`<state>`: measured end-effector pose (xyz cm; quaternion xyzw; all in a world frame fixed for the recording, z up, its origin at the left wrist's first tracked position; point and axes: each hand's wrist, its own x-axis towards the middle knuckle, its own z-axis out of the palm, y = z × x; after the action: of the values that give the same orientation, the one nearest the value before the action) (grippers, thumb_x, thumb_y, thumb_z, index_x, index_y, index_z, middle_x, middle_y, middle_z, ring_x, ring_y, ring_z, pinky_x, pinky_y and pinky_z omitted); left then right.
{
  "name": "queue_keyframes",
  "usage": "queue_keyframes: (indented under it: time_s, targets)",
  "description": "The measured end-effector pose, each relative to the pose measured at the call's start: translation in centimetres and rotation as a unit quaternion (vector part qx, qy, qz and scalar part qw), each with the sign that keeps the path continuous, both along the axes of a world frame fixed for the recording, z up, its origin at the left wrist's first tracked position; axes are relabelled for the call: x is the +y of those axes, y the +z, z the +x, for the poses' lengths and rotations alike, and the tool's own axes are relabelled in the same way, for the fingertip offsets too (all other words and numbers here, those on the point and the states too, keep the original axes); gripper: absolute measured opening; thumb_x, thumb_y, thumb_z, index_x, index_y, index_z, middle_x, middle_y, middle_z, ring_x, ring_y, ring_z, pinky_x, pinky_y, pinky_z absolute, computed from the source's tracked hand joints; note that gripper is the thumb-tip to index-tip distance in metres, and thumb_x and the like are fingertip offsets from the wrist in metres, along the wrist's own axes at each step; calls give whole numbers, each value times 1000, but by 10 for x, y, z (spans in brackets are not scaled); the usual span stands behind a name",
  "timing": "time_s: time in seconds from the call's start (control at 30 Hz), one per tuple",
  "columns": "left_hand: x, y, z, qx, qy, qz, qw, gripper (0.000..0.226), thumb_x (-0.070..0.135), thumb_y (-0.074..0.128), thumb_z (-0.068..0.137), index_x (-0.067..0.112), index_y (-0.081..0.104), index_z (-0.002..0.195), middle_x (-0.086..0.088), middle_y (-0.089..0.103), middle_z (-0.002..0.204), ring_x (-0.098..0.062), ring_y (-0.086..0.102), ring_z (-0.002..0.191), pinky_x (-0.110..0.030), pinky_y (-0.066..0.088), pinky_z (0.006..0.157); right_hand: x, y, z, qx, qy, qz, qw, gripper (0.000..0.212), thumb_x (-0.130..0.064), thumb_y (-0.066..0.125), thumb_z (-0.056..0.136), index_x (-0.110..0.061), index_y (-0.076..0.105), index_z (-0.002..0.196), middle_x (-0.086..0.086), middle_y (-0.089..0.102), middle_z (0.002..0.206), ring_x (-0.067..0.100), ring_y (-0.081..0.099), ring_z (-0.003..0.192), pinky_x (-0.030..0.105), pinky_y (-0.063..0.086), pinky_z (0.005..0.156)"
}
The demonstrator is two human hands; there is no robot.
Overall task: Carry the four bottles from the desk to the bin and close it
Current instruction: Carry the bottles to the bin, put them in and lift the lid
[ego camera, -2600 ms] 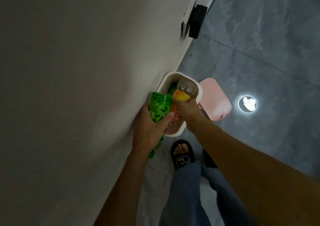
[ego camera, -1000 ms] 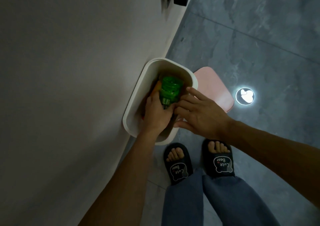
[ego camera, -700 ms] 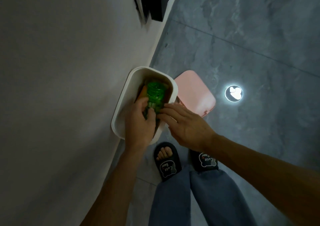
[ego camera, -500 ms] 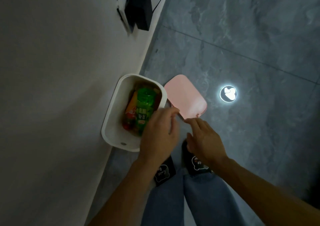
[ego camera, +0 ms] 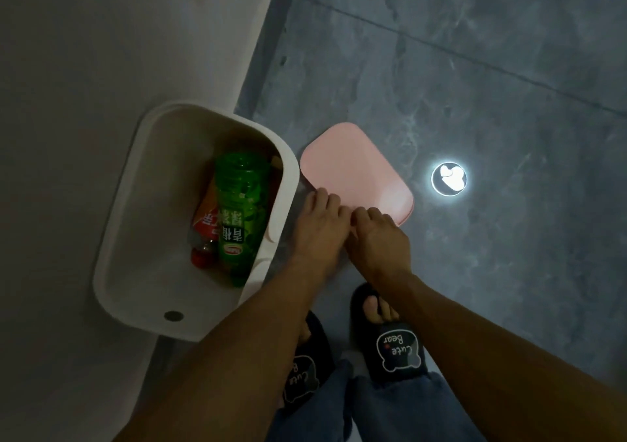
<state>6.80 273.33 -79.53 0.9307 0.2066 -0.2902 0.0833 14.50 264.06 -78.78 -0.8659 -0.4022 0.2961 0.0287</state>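
a pale plastered wall [ego camera: 84, 68] fills the left of the view and meets a dark grey marbled tile floor [ego camera: 475, 68] that fills the right. against the foot of the wall stands a white rounded-rectangular plastic bin [ego camera: 115, 238], open at the top, with a small dark round button [ego camera: 173, 315] on its near rim. two bare forearms reach in from the lower edge. beside the bin, on its right, a pink rounded-square plastic lid [ego camera: 353, 167] hangs open, its near edge level with the bin's right wall. the left hand [ego camera: 317, 226] and the right hand [ego camera: 380, 238] lie side by side, touching each other, both at the near edge of the lid; their fingers curl over that edge, but whether they clamp it or merely rest on it cannot be told. inside the bin a green ribbed plastic bottle [ego camera: 239, 211] with a green label lies lengthwise on top, cap end toward the viewer. just left of it and partly beneath lies a clear bottle with an orange-and-red label and red cap [ego camera: 203, 231]. an edge of a further item [ego camera: 276, 163] shows at the green bottle's right, too hidden to identify. below the hands, two black slippers printed "cute bear" [ego camera: 397, 350] and blue jeans [ego camera: 390, 414] appear. a small bright round light reflection [ego camera: 449, 179] lies on the floor right of the lid.
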Motion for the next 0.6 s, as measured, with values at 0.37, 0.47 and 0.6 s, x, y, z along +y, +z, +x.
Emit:
queue_keyframes:
  time_s: [0.37, 0.47, 0.6]
  targets:
    - [-14, 46, 10, -76, -29, -86, 993, 28, 11, 57, 94, 8, 57, 122, -15, 58, 120, -33, 54, 111, -42, 44, 95, -45, 40, 30, -4, 38, 37, 999, 11, -23, 58, 93, -18, 67, 96, 1, 66, 87, 23, 61, 75, 33, 52, 64]
    - [-20, 90, 8, -125, -23, -96, 987, 21, 10, 58, 93, 11, 58, 114, -13, 59, 112, -30, 57, 102, -37, 43, 73, -56, 89, 47, -25, 104, 69, 992, 13, -20, 60, 91, -16, 71, 99, 3, 67, 87, 23, 59, 75, 35, 50, 64]
    - [-26, 155, 0, -164, 47, -125, 977, 27, 10, 70, 84, 17, 57, 108, -6, 59, 105, -25, 58, 94, -33, 35, 56, -55, 159, 66, -43, 197, 117, 972, 15, -17, 59, 90, -15, 70, 100, 5, 67, 89, 25, 56, 76, 37, 46, 69]
